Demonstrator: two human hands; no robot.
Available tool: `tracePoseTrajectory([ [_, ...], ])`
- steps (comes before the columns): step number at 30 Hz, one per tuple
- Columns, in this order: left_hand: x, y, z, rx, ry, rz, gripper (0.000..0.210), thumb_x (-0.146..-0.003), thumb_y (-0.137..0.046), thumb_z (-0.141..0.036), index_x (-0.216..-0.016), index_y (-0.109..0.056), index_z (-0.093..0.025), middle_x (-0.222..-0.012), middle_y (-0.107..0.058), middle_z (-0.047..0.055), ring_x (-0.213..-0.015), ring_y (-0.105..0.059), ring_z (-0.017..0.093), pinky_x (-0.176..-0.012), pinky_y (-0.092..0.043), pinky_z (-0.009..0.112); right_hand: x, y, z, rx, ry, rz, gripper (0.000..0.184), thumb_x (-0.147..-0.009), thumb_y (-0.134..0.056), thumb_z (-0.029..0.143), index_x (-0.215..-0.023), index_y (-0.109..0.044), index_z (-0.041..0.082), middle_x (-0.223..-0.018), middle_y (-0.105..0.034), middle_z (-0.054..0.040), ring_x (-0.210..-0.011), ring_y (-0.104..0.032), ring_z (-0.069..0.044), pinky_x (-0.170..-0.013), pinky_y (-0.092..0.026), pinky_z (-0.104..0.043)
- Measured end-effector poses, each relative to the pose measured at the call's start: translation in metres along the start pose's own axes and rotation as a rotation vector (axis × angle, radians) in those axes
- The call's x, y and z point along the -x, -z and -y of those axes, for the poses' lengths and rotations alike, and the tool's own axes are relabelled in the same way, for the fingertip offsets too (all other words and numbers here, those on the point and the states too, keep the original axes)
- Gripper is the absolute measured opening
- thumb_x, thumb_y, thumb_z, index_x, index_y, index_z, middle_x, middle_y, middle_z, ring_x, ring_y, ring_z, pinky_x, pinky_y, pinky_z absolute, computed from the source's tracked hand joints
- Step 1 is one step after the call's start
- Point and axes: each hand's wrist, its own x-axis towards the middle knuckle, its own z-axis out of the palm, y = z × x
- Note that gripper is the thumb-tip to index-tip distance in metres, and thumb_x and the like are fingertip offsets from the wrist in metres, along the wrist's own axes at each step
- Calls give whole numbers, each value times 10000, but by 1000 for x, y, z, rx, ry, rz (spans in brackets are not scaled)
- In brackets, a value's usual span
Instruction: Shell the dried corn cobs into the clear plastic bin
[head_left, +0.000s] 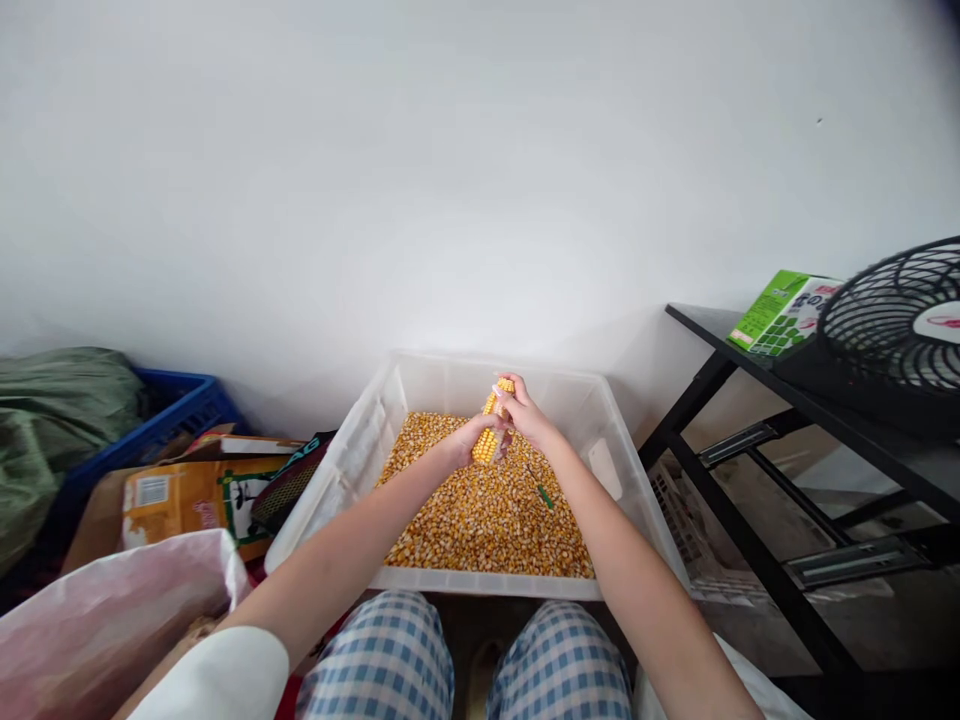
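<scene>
Both of my hands hold one yellow corn cob (pixel 487 446) above a translucent plastic bin (pixel 480 580). My left hand (pixel 475 436) is closed around the lower part of the cob, and my right hand (pixel 523 408) grips its upper end. The cob is tilted, its top leaning to the right. Along one side a paler strip shows where kernels are off. Loose corn kernels (pixel 472 520) cover the bottom of the bin beneath my hands. A small green object (pixel 545 496) lies on the kernels below my right hand.
To the right stands a black table (pixel 817 385) with a green-and-white box (pixel 780 312) and a black fan (pixel 900 320). On the left are a blue crate (pixel 180 390), an orange package (pixel 176 500) and a pinkish-white sack (pixel 135 610). A white wall (pixel 480 180) rises behind the bin.
</scene>
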Motion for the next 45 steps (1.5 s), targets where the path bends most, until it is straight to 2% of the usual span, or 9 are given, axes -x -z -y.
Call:
tracePoseTrajectory([
  [5,-4,-1,-4,-53,-103,-16,175,-631,-489,-252,-770,-465,-149,-566,-517,4,-445,-483,100,-463,-428,246,-3,5,12,-208,-60,108,246,-724,-553,217,-964,-517,255,-766,-591,40,-657,-573,-108,-621,-487,-248],
  [11,-12,4,3,-199,-253,-51,207,-607,-554,-203,-792,-485,-142,-587,-533,0,-477,-499,112,-452,-422,245,-10,0,-1,-213,-46,-45,204,-741,-564,312,-931,-530,247,-703,-587,34,-634,-591,-126,-615,-500,-280],
  [16,-13,13,9,-187,-177,-58,137,-610,-516,-205,-723,-480,-136,-540,-514,0,-431,-472,108,-426,-405,252,-6,-1,-8,-223,-62,19,296,-704,-588,194,-982,-514,260,-745,-590,49,-639,-585,-106,-639,-498,-262],
  [21,-13,14,8,-172,-222,-21,99,-618,-502,-205,-683,-470,-137,-531,-515,6,-443,-489,113,-438,-412,250,-2,4,-1,-140,-26,109,396,-633,-636,138,-986,-511,266,-774,-593,52,-670,-579,-100,-632,-491,-232],
  [24,-14,13,6,-161,-209,-4,131,-623,-504,-212,-725,-480,-133,-543,-524,7,-435,-489,112,-428,-407,245,-6,5,-3,-177,-15,129,319,-682,-613,244,-984,-514,263,-793,-596,32,-703,-586,-117,-634,-492,-251],
  [27,-14,14,7,-157,-203,2,172,-609,-521,-209,-757,-480,-133,-551,-533,7,-428,-488,112,-412,-399,238,-11,5,-10,-175,9,48,276,-719,-574,357,-970,-513,263,-743,-587,29,-664,-582,-125,-595,-488,-256],
  [35,-13,17,14,-102,-158,-12,128,-594,-496,-204,-702,-468,-141,-489,-514,4,-394,-480,126,-399,-392,252,-12,9,-21,-41,-14,116,388,-693,-613,334,-1042,-444,304,-768,-560,52,-631,-548,-95,-587,-460,-220],
  [42,-8,18,7,-89,-85,53,121,-608,-467,-234,-669,-473,-130,-500,-529,21,-395,-482,120,-405,-394,250,-8,6,-17,-40,9,129,381,-682,-635,311,-998,-423,300,-757,-538,67,-641,-546,-94,-564,-452,-205],
  [45,-6,17,4,-121,-71,72,160,-607,-478,-240,-721,-479,-127,-526,-549,25,-411,-496,120,-416,-404,247,-10,4,-17,-95,-5,88,323,-711,-596,385,-966,-433,272,-769,-564,47,-667,-568,-106,-619,-467,-238],
])
